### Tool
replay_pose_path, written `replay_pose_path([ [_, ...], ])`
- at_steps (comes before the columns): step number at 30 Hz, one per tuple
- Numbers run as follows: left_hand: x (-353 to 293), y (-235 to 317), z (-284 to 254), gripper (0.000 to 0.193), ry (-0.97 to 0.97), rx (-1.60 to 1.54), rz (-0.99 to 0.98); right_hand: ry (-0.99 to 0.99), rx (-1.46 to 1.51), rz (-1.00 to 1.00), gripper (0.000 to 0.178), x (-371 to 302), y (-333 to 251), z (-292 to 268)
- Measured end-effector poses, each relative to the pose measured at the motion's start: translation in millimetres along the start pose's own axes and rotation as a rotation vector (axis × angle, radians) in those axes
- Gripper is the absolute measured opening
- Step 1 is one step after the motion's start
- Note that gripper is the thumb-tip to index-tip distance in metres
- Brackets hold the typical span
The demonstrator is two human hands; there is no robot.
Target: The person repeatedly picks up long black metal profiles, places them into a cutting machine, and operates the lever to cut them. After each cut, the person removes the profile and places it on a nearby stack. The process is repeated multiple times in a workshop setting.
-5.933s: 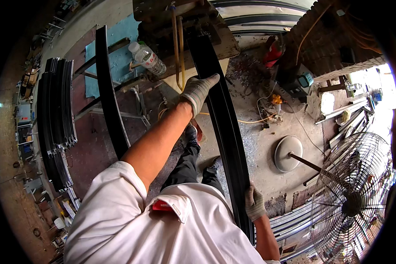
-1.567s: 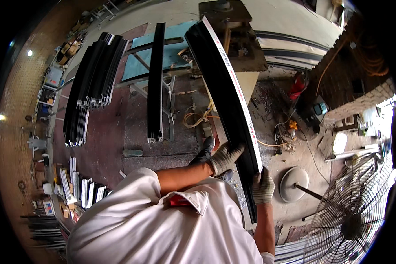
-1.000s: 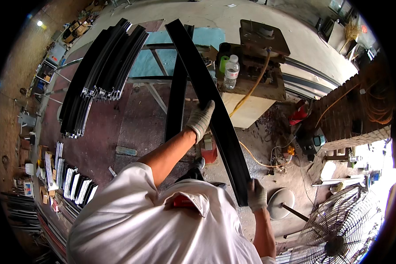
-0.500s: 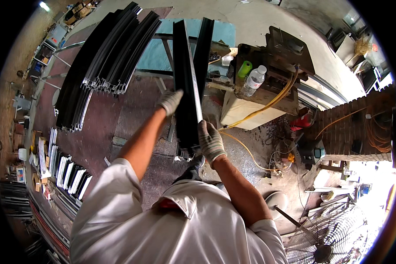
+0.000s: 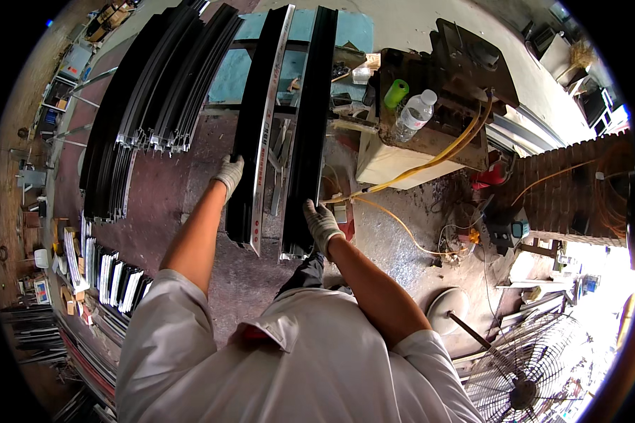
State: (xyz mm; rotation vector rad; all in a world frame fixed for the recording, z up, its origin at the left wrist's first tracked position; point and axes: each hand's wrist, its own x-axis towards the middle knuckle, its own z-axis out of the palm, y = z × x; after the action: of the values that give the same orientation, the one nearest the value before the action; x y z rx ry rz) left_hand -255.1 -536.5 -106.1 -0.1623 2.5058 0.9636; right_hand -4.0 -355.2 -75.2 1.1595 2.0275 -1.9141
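Observation:
Two long black metal profiles extend away from me. The left profile [image 5: 250,141] has a pale printed strip along its right side, and my gloved left hand [image 5: 229,175] grips its left edge near the close end. Beside it, with a gap between, lies the right profile [image 5: 309,141]. My gloved right hand [image 5: 323,224] is closed at this one's right edge, near its close end; the fingertips are partly hidden. Both gloves are pale, with darker fingertips.
A stack of black profiles [image 5: 169,92] lies at the far left. To the right, a machine stand [image 5: 402,158] carries a clear bottle [image 5: 414,115] and a green roll-like object [image 5: 396,93]. Yellow hoses [image 5: 430,173] trail from it. A caged fan [image 5: 525,381] stands near right.
The left profile has swung left with my left hand, widening the gap between the two profiles. My right hand has come off its pale edge and sits on the right profile.

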Motion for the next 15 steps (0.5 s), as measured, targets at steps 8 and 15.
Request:
replay_pose_path([
  [8, -126, 105, 16, 0.037, 0.504, 0.067, 0.856, 0.149, -0.114, -0.182, 0.045, 21, 25, -75],
  [15, -173, 122, 147, 0.047, -0.361, -0.445, 0.541, 0.105, -0.302, 0.020, 0.046, -43, 18, -178],
])
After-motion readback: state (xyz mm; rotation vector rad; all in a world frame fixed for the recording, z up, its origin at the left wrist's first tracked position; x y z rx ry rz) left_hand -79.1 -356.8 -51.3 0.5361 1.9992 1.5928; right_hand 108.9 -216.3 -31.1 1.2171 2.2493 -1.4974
